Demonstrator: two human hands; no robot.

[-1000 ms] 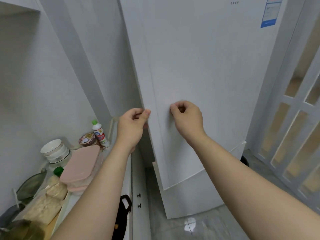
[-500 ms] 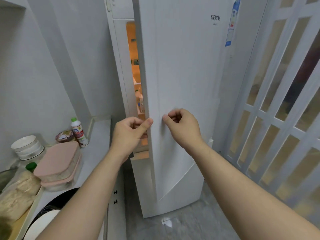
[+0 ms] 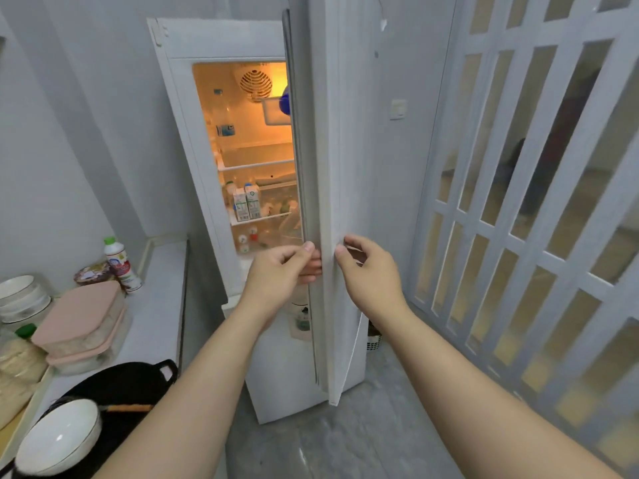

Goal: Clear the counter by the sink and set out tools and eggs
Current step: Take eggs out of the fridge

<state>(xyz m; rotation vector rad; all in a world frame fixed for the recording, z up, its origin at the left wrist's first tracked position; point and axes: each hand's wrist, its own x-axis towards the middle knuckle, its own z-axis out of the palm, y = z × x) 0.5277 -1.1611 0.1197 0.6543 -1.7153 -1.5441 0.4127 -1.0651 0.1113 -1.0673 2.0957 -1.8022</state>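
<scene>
Little of the task looks done: both hands are on the fridge door [image 3: 332, 150], which stands open, edge-on at the centre of the frame. The left hand [image 3: 280, 271] grips the door's edge, thumb on the near side and fingers curled round behind it; the right hand [image 3: 370, 271] hooks its curled fingers on the outer face just beside that edge. No eggs can be made out; the lit fridge [image 3: 179, 133] at upper middle shows milk cartons [image 3: 247, 202] and small bottles. At lower left the counter [image 3: 162, 292] carries pink-lidded containers [image 3: 81, 314], a black pan [image 3: 128, 382], a white bowl [image 3: 60, 437] and stacked bowls [image 3: 20, 295], so clearing and setting out appear largely undone
</scene>
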